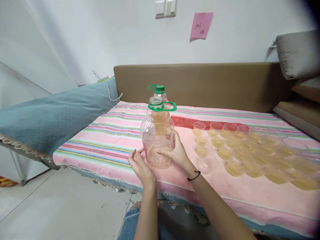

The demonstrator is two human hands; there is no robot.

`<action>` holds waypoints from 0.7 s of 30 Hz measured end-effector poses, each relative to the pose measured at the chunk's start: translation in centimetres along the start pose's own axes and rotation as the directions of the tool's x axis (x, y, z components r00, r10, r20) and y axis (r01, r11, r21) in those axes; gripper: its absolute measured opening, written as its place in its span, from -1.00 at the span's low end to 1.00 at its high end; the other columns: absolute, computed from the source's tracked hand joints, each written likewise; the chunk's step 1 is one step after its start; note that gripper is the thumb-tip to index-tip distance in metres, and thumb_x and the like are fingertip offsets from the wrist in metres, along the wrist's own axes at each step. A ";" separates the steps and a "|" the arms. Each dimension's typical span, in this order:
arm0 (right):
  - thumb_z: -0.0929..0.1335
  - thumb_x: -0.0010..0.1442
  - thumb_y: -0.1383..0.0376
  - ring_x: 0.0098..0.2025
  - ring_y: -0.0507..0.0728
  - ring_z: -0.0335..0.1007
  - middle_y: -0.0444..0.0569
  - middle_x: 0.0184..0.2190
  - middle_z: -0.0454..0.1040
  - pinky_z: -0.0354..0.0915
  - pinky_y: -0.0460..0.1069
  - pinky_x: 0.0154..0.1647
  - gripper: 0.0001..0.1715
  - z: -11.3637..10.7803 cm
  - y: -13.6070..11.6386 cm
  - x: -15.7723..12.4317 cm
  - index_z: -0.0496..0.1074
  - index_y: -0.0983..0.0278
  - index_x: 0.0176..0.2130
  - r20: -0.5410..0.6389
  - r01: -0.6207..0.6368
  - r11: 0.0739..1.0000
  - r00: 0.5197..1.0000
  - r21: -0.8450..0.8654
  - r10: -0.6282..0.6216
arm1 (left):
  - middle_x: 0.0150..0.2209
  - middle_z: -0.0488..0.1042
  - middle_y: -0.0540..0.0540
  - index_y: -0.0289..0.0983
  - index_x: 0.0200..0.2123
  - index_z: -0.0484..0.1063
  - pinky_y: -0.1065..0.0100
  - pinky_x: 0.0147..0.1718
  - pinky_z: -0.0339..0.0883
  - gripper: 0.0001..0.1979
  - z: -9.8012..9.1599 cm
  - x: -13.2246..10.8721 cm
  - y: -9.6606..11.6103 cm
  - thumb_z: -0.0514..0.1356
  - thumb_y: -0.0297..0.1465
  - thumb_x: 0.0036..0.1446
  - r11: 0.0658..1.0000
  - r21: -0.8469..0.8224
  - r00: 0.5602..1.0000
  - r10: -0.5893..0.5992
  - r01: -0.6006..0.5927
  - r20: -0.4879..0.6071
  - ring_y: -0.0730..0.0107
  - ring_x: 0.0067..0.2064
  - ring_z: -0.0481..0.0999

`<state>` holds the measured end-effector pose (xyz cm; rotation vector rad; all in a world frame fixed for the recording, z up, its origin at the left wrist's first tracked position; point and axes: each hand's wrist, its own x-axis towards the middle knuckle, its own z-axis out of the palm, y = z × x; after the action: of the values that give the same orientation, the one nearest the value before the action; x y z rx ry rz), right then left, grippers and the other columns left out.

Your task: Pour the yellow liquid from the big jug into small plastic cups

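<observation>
A clear plastic jug (157,135) with a green handle ring and no cap stands upright near the front edge of the striped cloth; it looks empty. My right hand (175,151) wraps round its right side and grips it. My left hand (140,163) is at its lower left, fingers curled and spread, fingertips touching or almost touching the base. A second jug (160,93) with a green cap and yellowish liquid stands right behind it. Several small clear cups (240,146) of yellow liquid stand in rows to the right.
A pink striped cloth (105,140) covers the bed-like surface. A blue-grey quilt (50,116) lies at the left, a brown headboard (212,83) at the back, cushions (297,53) at the right. A red plastic sheet (185,121) lies behind the cups.
</observation>
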<state>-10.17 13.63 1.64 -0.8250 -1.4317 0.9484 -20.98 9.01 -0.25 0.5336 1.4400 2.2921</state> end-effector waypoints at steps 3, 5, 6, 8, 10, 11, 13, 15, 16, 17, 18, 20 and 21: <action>0.59 -0.21 0.14 0.26 0.28 0.18 0.08 0.23 0.26 0.19 0.24 0.25 0.08 0.0 -0.5 -0.1 0.14 0.14 0.21 -0.054 0.013 1.000 0.998 0.013 -0.013 | -0.25 0.45 -0.02 -0.22 -0.13 0.32 0.23 0.05 0.17 -0.80 -0.2 0.0 0.2 0.07 -0.27 0.22 1.000 0.008 0.999 0.027 -0.027 -0.046 0.38 -0.09 0.42; 0.57 -0.15 0.10 0.25 0.28 0.20 0.08 0.23 0.26 0.20 0.25 0.24 0.01 -0.3 -1.5 -0.2 0.15 0.13 0.20 -0.077 0.018 1.000 0.997 0.022 -0.017 | -0.27 0.43 0.00 -0.21 -0.16 0.33 0.23 0.04 0.17 -0.82 -0.4 0.0 0.4 0.08 -0.28 0.21 0.999 -0.006 0.996 0.045 -0.045 -0.073 0.39 -0.10 0.42; 0.55 -0.11 0.07 0.23 0.28 0.23 0.08 0.22 0.29 0.22 0.26 0.22 -0.03 -0.7 -2.3 -0.2 0.16 0.12 0.20 -0.082 0.018 0.999 0.997 0.029 -0.015 | -0.28 0.42 0.01 -0.21 -0.18 0.34 0.24 0.03 0.19 -0.83 -0.4 0.0 0.4 0.08 -0.28 0.21 0.999 -0.022 0.996 0.045 -0.047 -0.075 0.39 -0.11 0.42; 0.51 -0.05 0.02 0.15 0.28 0.33 0.08 0.14 0.36 0.28 0.28 0.17 -0.09 -1.9 -4.2 -0.3 0.17 0.12 0.20 -0.087 0.014 0.999 0.996 0.048 -0.010 | -0.31 0.41 0.01 -0.22 -0.21 0.35 0.25 0.00 0.22 -0.84 -0.4 0.0 0.6 0.08 -0.29 0.20 0.997 -0.062 0.998 0.032 -0.035 -0.046 0.40 -0.16 0.43; 0.50 -0.04 -0.02 0.05 0.28 0.42 0.06 0.05 0.43 0.32 0.29 0.12 -0.08 -3.6 -6.5 -0.5 0.17 0.11 0.20 -0.103 0.024 0.999 0.994 0.033 -0.021 | -0.34 0.41 0.01 -0.23 -0.24 0.35 0.27 -0.06 0.26 -0.85 -0.2 -0.2 0.6 0.10 -0.29 0.18 0.995 -0.098 1.000 0.011 -0.008 0.026 0.41 -0.22 0.44; 0.49 -0.04 -0.03 0.03 0.28 0.44 0.05 0.02 0.45 0.33 0.29 0.12 -0.08 -4.6 -7.7 -0.8 0.17 0.11 0.20 -0.115 0.038 0.999 0.993 0.002 -0.037 | -0.35 0.41 0.01 -0.23 -0.25 0.36 0.27 -0.08 0.28 -0.84 -0.1 -0.3 0.6 0.11 -0.28 0.18 0.994 -0.105 0.998 0.003 0.004 0.069 0.41 -0.24 0.44; 0.49 -0.03 -0.04 0.06 0.28 0.42 0.02 0.02 0.45 0.32 0.29 0.13 -0.13 -6.8 -10.2 -1.4 0.22 0.09 0.18 -0.139 0.085 0.993 0.986 -0.087 -0.096 | -0.36 0.41 0.01 -0.24 -0.27 0.38 0.27 -0.09 0.30 -0.84 0.2 -0.7 0.5 0.12 -0.27 0.17 0.996 -0.089 0.987 0.002 0.012 0.158 0.41 -0.25 0.43; 0.48 0.00 -0.02 0.11 0.29 0.38 -0.02 0.05 0.44 0.31 0.27 0.15 -0.22 -9.3 -12.6 -2.4 0.27 0.06 0.15 -0.133 0.123 0.976 0.980 -0.180 -0.148 | -0.36 0.41 0.00 -0.24 -0.28 0.39 0.26 -0.09 0.31 -0.83 0.5 -1.3 0.4 0.13 -0.26 0.16 0.998 -0.063 0.969 0.018 -0.003 0.245 0.39 -0.24 0.44; 0.48 0.01 -0.01 0.11 0.28 0.38 -0.05 0.06 0.44 0.31 0.26 0.15 -0.24 -10.6 -13.7 -3.0 0.28 0.03 0.15 -0.124 0.135 0.966 0.978 -0.220 -0.165 | -0.36 0.41 0.00 -0.24 -0.29 0.39 0.26 -0.10 0.32 -0.83 0.7 -1.7 0.4 0.14 -0.26 0.16 0.998 -0.054 0.957 0.027 -0.011 0.289 0.39 -0.25 0.44; 0.47 0.02 0.00 0.12 0.28 0.38 -0.07 0.09 0.43 0.31 0.25 0.16 -0.26 -11.9 -14.8 -3.6 0.28 0.00 0.15 -0.114 0.131 0.954 0.979 -0.270 -0.167 | -0.36 0.41 0.00 -0.25 -0.29 0.39 0.26 -0.12 0.33 -0.83 0.9 -2.1 0.4 0.15 -0.26 0.16 0.999 -0.050 0.941 0.033 -0.017 0.335 0.39 -0.25 0.44; 0.48 0.02 0.02 0.12 0.28 0.38 -0.09 0.11 0.42 0.32 0.25 0.16 -0.27 -13.3 -15.7 -4.4 0.29 -0.03 0.15 -0.116 0.113 0.936 0.980 -0.334 -0.160 | -0.36 0.41 -0.01 -0.25 -0.28 0.39 0.27 -0.14 0.34 -0.82 1.1 -2.5 0.4 0.15 -0.26 0.16 0.999 -0.048 0.922 0.038 -0.021 0.385 0.38 -0.26 0.44; 0.49 -0.03 0.00 0.12 0.31 0.38 -0.08 0.10 0.43 0.33 0.26 0.14 -0.24 -16.2 -17.0 -5.9 0.30 -0.06 0.15 -0.132 0.086 0.862 0.976 -0.499 -0.173 | -0.35 0.41 -0.02 -0.25 -0.27 0.39 0.29 -0.19 0.36 -0.82 1.5 -3.5 0.3 0.15 -0.25 0.17 0.999 -0.033 0.874 0.041 -0.028 0.484 0.38 -0.27 0.45; 0.50 -0.06 -0.02 0.13 0.35 0.37 -0.06 0.10 0.44 0.33 0.28 0.13 -0.19 -17.7 -17.5 -6.8 0.29 -0.06 0.16 -0.137 0.056 0.812 0.977 -0.582 -0.166 | -0.34 0.42 -0.03 -0.24 -0.26 0.39 0.30 -0.20 0.36 -0.82 1.7 -4.0 0.2 0.15 -0.26 0.17 0.999 -0.016 0.847 0.036 -0.032 0.531 0.37 -0.26 0.45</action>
<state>8.63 1.66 14.59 -1.2216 -1.6058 0.3207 -16.72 8.19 0.19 1.0996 1.1459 1.9442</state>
